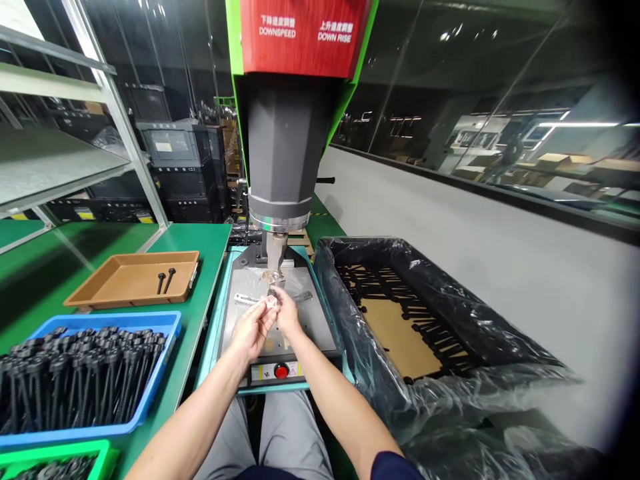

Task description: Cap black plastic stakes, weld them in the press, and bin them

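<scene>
- Head view: the left hand [254,328] and right hand [289,313] are meeting fingertip to fingertip, each grip pinching a small pale part [273,302] between them.
- The part is hovering just above the metal plate [305,327], right below the press horn [277,251].
- A red button [281,371] is sitting near the wrists on the plate's front edge.
- On the green desk [207,243], a brown tray [115,287] is holding two black screws [165,281]; a blue bin [167,321] is brimming with more.
- On the right, a bag-lined box [345,280] is holding black pieces.
</scene>
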The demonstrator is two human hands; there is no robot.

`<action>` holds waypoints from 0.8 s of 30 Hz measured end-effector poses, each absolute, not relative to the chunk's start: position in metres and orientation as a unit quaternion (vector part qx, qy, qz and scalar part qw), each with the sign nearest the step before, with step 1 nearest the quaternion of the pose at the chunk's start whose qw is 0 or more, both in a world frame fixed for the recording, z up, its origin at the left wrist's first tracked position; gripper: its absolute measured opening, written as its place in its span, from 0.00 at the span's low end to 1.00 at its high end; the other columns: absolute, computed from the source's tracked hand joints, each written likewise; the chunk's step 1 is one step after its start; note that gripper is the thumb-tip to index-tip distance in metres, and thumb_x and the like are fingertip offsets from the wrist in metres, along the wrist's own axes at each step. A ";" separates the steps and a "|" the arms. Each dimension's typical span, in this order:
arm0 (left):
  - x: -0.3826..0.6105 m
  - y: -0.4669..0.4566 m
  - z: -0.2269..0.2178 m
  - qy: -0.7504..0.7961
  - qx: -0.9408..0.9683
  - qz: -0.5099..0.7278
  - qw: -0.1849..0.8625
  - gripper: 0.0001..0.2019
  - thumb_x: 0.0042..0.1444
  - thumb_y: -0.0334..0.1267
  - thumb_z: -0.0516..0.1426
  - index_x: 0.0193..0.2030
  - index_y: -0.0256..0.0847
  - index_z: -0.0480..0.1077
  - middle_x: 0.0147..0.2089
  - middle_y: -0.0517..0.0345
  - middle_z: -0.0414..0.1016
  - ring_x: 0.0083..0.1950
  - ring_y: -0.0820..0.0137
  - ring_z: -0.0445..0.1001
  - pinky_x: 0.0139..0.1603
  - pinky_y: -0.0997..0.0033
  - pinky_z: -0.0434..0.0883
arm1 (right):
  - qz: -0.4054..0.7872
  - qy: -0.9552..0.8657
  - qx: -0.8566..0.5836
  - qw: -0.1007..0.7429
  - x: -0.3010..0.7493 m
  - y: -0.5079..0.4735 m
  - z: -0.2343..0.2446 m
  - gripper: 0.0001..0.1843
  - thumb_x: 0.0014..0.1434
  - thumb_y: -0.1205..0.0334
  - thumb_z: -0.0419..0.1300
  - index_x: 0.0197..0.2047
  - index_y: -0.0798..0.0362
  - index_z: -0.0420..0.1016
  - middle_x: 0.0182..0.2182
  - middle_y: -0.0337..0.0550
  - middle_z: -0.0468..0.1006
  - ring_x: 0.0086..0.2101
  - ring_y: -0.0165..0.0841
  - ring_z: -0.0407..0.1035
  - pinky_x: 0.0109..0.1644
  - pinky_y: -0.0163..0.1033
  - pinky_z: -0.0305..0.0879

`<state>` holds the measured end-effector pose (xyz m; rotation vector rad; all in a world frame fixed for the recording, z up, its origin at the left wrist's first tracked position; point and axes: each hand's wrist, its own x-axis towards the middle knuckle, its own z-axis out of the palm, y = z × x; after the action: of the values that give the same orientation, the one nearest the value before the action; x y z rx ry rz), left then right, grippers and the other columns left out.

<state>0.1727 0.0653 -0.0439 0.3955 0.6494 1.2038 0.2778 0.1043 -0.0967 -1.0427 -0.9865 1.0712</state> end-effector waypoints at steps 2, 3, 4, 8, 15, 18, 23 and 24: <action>0.174 0.067 -0.044 0.299 0.192 0.548 0.757 0.07 0.56 0.27 0.58 0.41 0.31 0.73 0.39 0.45 0.80 0.36 0.68 0.80 0.38 0.74 0.78 | 0.363 -0.472 -0.500 0.629 0.286 0.111 -0.090 0.18 0.53 0.61 0.59 0.48 0.50 0.75 0.42 0.43 0.75 0.42 0.37 0.69 0.52 0.43 0.65; 0.175 0.068 -0.044 0.302 0.195 0.546 0.757 0.07 0.56 0.27 0.59 0.42 0.31 0.73 0.39 0.45 0.80 0.36 0.69 0.80 0.38 0.75 0.78 | 0.304 -0.497 -0.512 0.631 0.289 0.114 -0.087 0.17 0.55 0.60 0.58 0.48 0.50 0.75 0.43 0.44 0.75 0.43 0.37 0.69 0.52 0.44 0.64; 0.175 0.069 -0.044 0.305 0.197 0.545 0.755 0.07 0.56 0.27 0.59 0.42 0.31 0.74 0.39 0.45 0.80 0.35 0.70 0.80 0.37 0.76 0.78 | 0.257 -0.519 -0.515 0.632 0.293 0.117 -0.084 0.16 0.56 0.60 0.58 0.48 0.50 0.75 0.44 0.46 0.74 0.44 0.37 0.68 0.53 0.44 0.63; 0.179 0.072 -0.045 0.308 0.205 0.540 0.756 0.09 0.55 0.29 0.60 0.44 0.31 0.74 0.42 0.44 0.80 0.35 0.71 0.80 0.36 0.78 0.77 | 0.149 -0.561 -0.508 0.637 0.300 0.128 -0.079 0.15 0.58 0.57 0.57 0.46 0.52 0.76 0.46 0.50 0.71 0.50 0.38 0.65 0.58 0.45 0.60; 0.181 0.077 -0.045 0.317 0.211 0.533 0.756 0.09 0.56 0.29 0.59 0.44 0.31 0.74 0.43 0.44 0.80 0.37 0.71 0.80 0.37 0.78 0.77 | 0.167 -0.546 -0.515 0.640 0.303 0.151 -0.086 0.15 0.57 0.55 0.58 0.44 0.53 0.77 0.47 0.50 0.73 0.50 0.39 0.66 0.59 0.46 0.60; 0.181 0.080 -0.045 0.321 0.208 0.533 0.755 0.09 0.56 0.29 0.59 0.44 0.31 0.74 0.43 0.43 0.80 0.37 0.72 0.80 0.37 0.78 0.77 | 0.183 -0.542 -0.506 0.645 0.304 0.160 -0.088 0.15 0.54 0.55 0.61 0.44 0.51 0.77 0.47 0.48 0.73 0.50 0.39 0.66 0.59 0.45 0.60; 0.182 0.083 -0.047 0.321 0.204 0.534 0.755 0.09 0.56 0.29 0.59 0.44 0.31 0.74 0.44 0.43 0.80 0.36 0.72 0.79 0.36 0.78 0.77 | 0.315 -0.479 -0.519 0.634 0.302 0.175 -0.085 0.16 0.47 0.59 0.65 0.41 0.50 0.76 0.42 0.43 0.77 0.44 0.38 0.70 0.52 0.44 0.65; 0.182 0.084 -0.047 0.323 0.203 0.534 0.754 0.09 0.56 0.29 0.59 0.44 0.31 0.74 0.44 0.44 0.80 0.36 0.72 0.79 0.36 0.78 0.77 | 0.350 -0.467 -0.514 0.629 0.302 0.176 -0.084 0.18 0.46 0.59 0.65 0.42 0.51 0.75 0.40 0.42 0.78 0.42 0.37 0.71 0.50 0.43 0.67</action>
<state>0.1820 0.0838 -0.0473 0.4426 0.7051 1.1662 0.3024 0.1760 -0.0840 -1.1768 -1.0696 0.8022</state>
